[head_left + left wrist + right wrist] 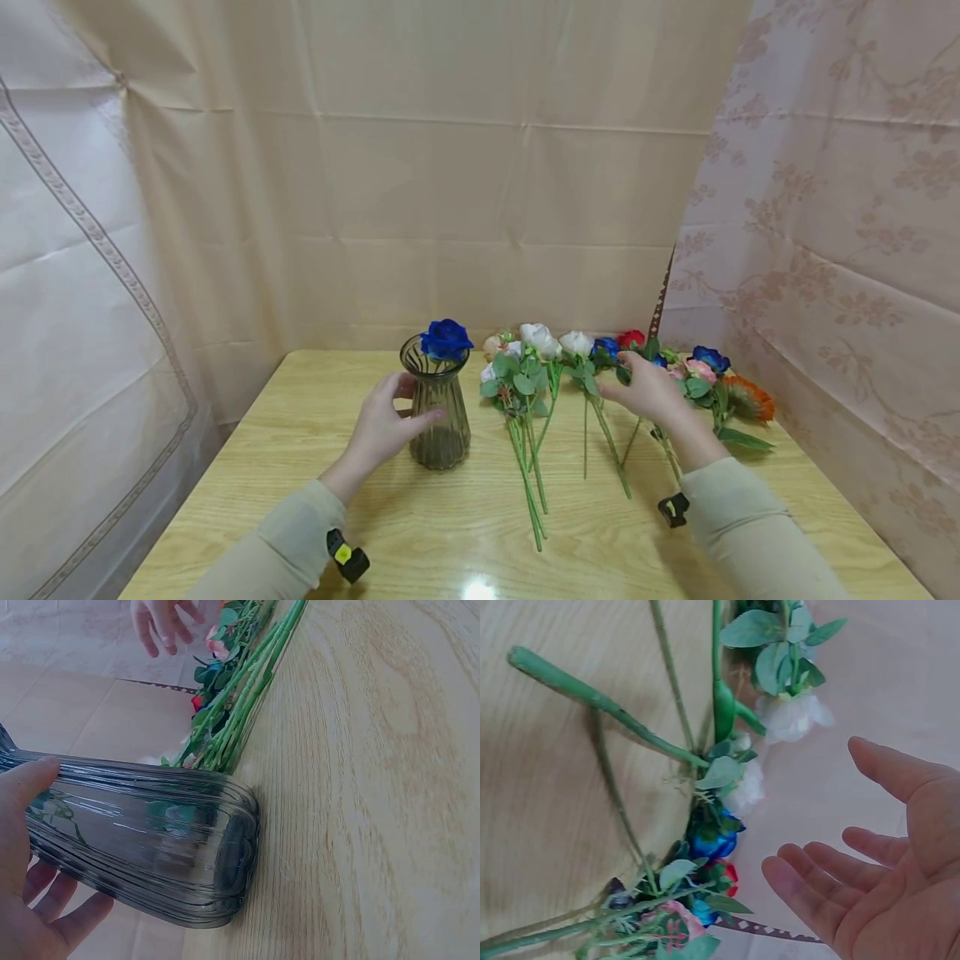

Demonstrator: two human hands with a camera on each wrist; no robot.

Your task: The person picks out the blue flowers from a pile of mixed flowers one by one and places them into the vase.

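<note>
A ribbed smoky glass vase [439,421] stands upright on the table, a blue rose [446,340] showing above its rim. My left hand [386,421] holds the vase from its left side, thumb across the front and fingers round the back. In the left wrist view, the thumb and fingers lie on opposite sides of the glass vase [150,832]. My right hand [651,390] is over the flowers on the right, its fingers apart and holding nothing. Near it are a white flower [577,344], a red flower [632,338] and a blue flower [605,348].
Between vase and right hand lies a bunch with white blooms [540,340] and green stems [528,475] toward the front. Farther right lie a pink flower [702,371], another blue flower [711,359] and an orange flower [750,400]. A beige curtain [480,183] hangs behind the wooden table [247,500].
</note>
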